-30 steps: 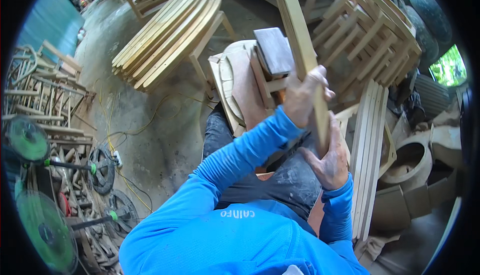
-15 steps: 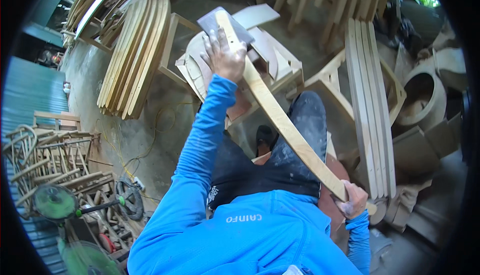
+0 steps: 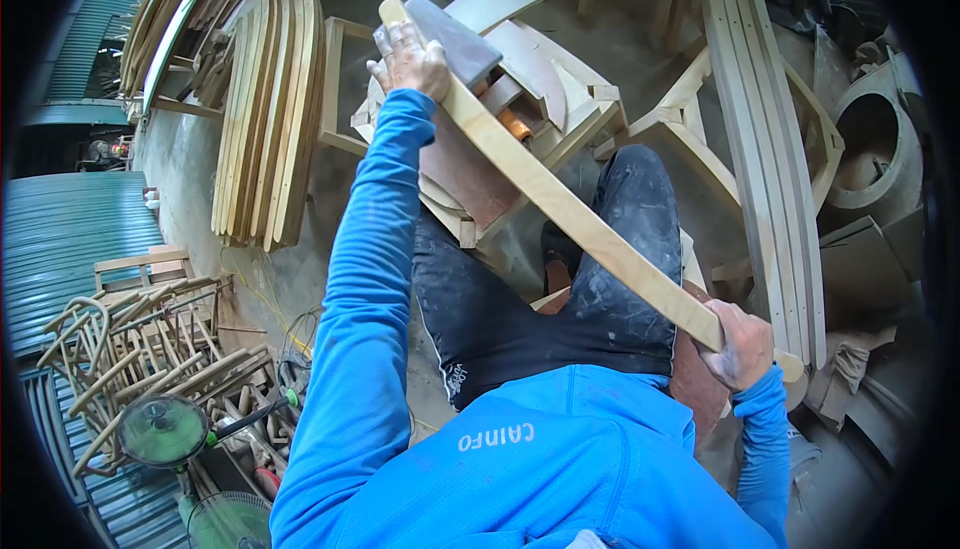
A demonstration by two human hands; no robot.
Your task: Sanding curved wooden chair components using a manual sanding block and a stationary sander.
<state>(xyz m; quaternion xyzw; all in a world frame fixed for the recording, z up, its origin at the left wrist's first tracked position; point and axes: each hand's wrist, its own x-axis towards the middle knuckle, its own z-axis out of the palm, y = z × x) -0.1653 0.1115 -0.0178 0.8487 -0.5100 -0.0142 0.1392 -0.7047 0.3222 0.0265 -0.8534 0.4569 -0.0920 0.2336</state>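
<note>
Far L, a green fan point(image 3: 160, 429) stands by a jumbled pile of wooden frames point(image 3: 150, 359); above, nearer centre, a L stack point(image 3: 265, 119) of curved slats leans close-packed, approx same shape as the pc in hand. Next, L hand point(image 3: 412, 61) lies over the upper end of the curved slat point(image 3: 560, 214), fingers a bit spread along it; underside hidden, so can't tell if they close round it. Slat runs diag. down to the R, across in front of the person's legs, its upper end right by a grey block point(image 3: 455, 41), contact unclear. Block sits on a wooden stand w/ a brownish panel point(image 3: 470, 174), an orange item point(image 3: 514, 125) tucked below. Farther R, R hand point(image 3: 742, 347) has its fingers wrapped round the slat near the lower end, tip poking out past the fist. Beyond, R stack point(image 3: 765, 159) of long slats, w/ a hollow round pc point(image 3: 880, 149) at far R. Progress, judging by looks: slat's already cut to its curve w/ rounded ends, prob. mid-handling; plenty more in both stacks, but can't tell which are finished or how many are left.
</note>
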